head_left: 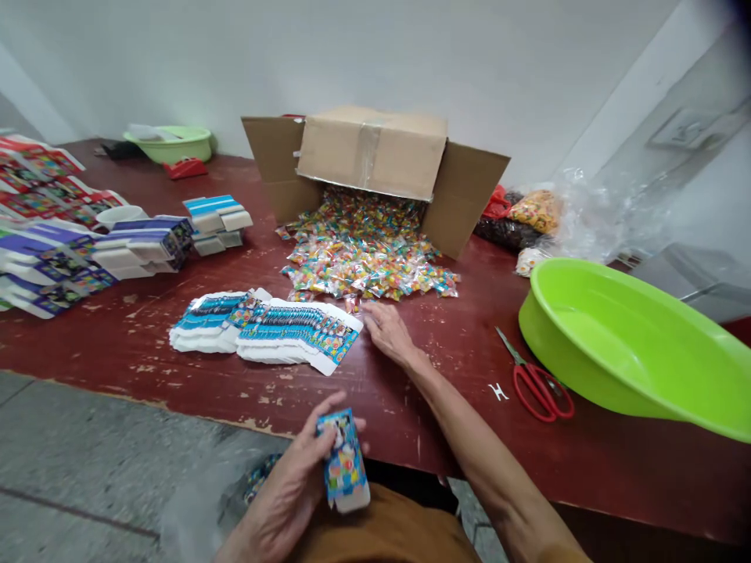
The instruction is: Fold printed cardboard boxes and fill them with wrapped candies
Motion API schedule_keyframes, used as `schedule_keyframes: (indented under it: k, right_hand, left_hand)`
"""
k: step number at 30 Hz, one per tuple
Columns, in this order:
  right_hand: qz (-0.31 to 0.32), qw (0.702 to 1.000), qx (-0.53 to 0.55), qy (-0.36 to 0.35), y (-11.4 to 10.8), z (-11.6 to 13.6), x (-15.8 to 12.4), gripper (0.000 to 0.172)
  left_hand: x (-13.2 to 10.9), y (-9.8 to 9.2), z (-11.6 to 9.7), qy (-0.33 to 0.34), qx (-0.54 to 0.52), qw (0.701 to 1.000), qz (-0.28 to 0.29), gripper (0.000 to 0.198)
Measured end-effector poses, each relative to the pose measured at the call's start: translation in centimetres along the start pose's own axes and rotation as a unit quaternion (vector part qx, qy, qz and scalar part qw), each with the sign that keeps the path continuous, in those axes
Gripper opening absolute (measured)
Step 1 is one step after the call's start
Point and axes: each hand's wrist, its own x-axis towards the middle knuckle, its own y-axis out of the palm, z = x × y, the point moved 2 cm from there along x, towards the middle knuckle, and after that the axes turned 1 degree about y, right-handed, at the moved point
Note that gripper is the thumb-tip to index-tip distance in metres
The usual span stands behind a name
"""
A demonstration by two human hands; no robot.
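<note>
My left hand (293, 489) is closed around a small printed box (345, 463), held upright over my lap at the near table edge. My right hand (387, 328) reaches forward and lies flat on the dark red table (411, 391), fingers stretched out, touching the near edge of a pile of colourful wrapped sweets (364, 254). The sweets spill from a cardboard carton (375, 160) lying on its side. Just left of that hand lies a fanned stack of flat printed box blanks (275, 328).
A bright green basin (639, 344) stands at the right with red-handled scissors (537, 383) beside it. Stacks of folded boxes (146, 242) fill the left. A pale green bowl (170, 143) sits at the back left, and plastic bags (528, 215) lie behind the carton.
</note>
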Motion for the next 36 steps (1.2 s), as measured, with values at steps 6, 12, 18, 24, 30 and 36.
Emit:
schedule_keyframes:
  k: [6,12,18,24,30,36]
  right_hand:
    - [-0.007,0.995,-0.092,0.043,0.4,-2.9,2.6,0.029]
    - [-0.043,0.996,-0.045,0.063,-0.7,-3.9,0.1,0.033]
    - [-0.053,0.983,0.173,0.032,-0.9,-0.2,-3.9,0.026]
    - [-0.003,0.862,0.506,0.022,0.7,5.8,-7.7,0.020]
    - [-0.040,0.881,0.471,-0.010,1.3,6.0,-8.7,0.016]
    - [-0.019,0.913,0.403,-0.066,0.1,6.1,-9.1,0.016]
  left_hand:
    - [-1.9,-6.4,-1.9,0.027,0.201,0.979,-0.003,0.034]
    - [-2.7,-9.0,-4.0,-0.119,0.439,0.878,0.148,0.036]
    - [-1.0,-4.6,-4.4,0.007,0.293,0.953,0.076,0.039]
    - [-0.1,-0.5,-3.8,0.070,0.224,0.969,0.077,0.048]
    - [-0.3,0.5,-3.4,0.077,0.236,0.965,0.088,0.052]
    - [0.0,0.7,-3.2,0.089,0.194,0.973,0.088,0.060]
